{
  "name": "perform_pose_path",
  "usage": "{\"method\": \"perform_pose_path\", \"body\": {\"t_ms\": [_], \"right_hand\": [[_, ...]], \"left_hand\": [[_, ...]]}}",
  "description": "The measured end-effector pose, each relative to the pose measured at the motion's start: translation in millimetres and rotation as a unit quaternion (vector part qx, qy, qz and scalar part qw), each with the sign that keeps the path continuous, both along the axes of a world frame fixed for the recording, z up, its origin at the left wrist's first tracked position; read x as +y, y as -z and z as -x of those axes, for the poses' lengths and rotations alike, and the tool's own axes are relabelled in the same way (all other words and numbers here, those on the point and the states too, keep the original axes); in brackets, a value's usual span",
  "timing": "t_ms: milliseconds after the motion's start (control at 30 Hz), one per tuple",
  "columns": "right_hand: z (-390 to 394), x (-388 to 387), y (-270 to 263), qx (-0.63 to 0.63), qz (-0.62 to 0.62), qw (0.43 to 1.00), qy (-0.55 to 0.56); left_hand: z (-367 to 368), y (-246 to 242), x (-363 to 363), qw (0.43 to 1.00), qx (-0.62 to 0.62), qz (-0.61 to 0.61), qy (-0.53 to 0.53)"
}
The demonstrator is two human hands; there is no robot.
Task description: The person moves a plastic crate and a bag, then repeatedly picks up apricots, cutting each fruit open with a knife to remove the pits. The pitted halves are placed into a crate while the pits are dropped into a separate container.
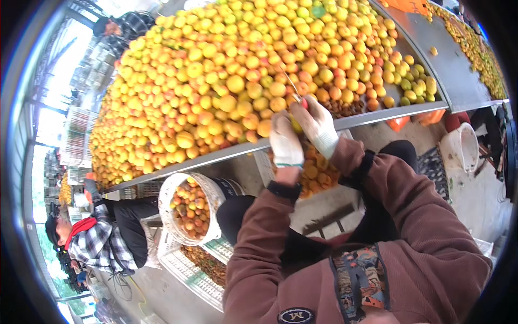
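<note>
My left hand (pixel 284 139), in a white work glove, is at the near edge of a metal table (pixel 210 159) heaped with apricots (pixel 226 81). Its fingers are closed around a yellow-green apricot (pixel 296 125), mostly hidden between both hands. My gloved right hand (pixel 317 123) presses close beside it. It grips a small knife (pixel 300 99) with a red handle, the thin blade pointing up and away over the pile. Below my hands, a light-coloured crate (pixel 264 167) holds orange apricot pieces (pixel 313 172), partly covered by my wrists.
Left of my knees stands a white bucket (pixel 164 204) of apricots, by a plastic crate (pixel 184 269) of brown pits. A person in a checked shirt (pixel 101 247) sits at the left; another (pixel 135 28) is at the far side. A white bucket (pixel 465 148) stands at right.
</note>
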State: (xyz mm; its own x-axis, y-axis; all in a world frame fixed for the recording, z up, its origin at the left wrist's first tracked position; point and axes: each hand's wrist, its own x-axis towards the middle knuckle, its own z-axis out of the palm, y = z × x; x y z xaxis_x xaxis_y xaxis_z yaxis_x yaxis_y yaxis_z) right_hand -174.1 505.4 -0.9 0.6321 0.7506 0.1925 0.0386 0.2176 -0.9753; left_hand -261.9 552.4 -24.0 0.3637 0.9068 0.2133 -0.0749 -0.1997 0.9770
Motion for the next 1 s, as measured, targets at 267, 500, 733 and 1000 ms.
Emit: {"method": "perform_pose_path", "body": {"t_ms": [267, 500, 733, 1000], "right_hand": [[29.3, -8.5, -58.9, -0.208, 0.037, 0.974, 0.079], [48.2, -14.8, -78.1, -0.26, 0.036, 0.958, 0.114], [37.8, -27.0, -88.6, -0.444, -0.032, 0.895, 0.017], [13.6, -21.7, -87.0, -0.543, -0.139, 0.815, -0.149]], "left_hand": [[18.0, -40.9, -9.1, 0.991, 0.104, -0.077, -0.016], [39.6, -59.8, -10.4, 0.971, -0.083, 0.208, 0.086], [67.1, -54.0, -24.0, 0.903, -0.153, 0.361, 0.173], [60.4, -47.7, -42.6, 0.921, -0.147, 0.334, 0.14]]}}
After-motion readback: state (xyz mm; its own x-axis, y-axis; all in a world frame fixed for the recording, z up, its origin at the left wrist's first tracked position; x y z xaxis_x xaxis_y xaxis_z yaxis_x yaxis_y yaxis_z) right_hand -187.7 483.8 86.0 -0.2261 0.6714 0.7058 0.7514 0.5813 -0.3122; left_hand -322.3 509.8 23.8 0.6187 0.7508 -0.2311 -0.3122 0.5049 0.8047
